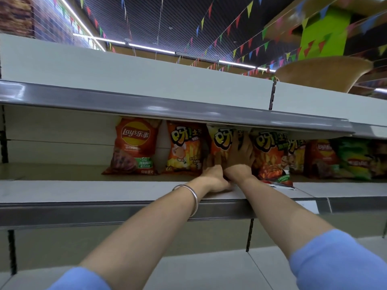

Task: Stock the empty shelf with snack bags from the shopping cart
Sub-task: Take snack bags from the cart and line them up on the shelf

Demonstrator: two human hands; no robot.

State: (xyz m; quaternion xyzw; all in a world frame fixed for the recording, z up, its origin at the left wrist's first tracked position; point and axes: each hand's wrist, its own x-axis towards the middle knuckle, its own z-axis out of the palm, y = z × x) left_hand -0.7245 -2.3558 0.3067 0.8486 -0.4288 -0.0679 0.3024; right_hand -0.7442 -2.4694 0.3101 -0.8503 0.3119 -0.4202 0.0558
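A row of snack bags stands upright on the white shelf [100, 190] at chest height. Both my arms reach in to an orange fries bag [219, 141] in the middle of the row. My right hand [238, 158] lies flat against its front, fingers spread and pointing up. My left hand [213, 176], with a silver bangle on the wrist, curls round the bag's bottom edge where it meets the shelf. A red Lay's bag [134, 145] and another orange bag [184, 147] stand to the left, and an orange-red bag [270, 153] to the right.
More bags, red [320, 158] and green [356, 158], continue to the right. The upper shelf's grey front rail [167, 107] overhangs the bag tops. The shelf stretch left of the Lay's bag holds nothing. A lower shelf [188, 268] lies under my arms.
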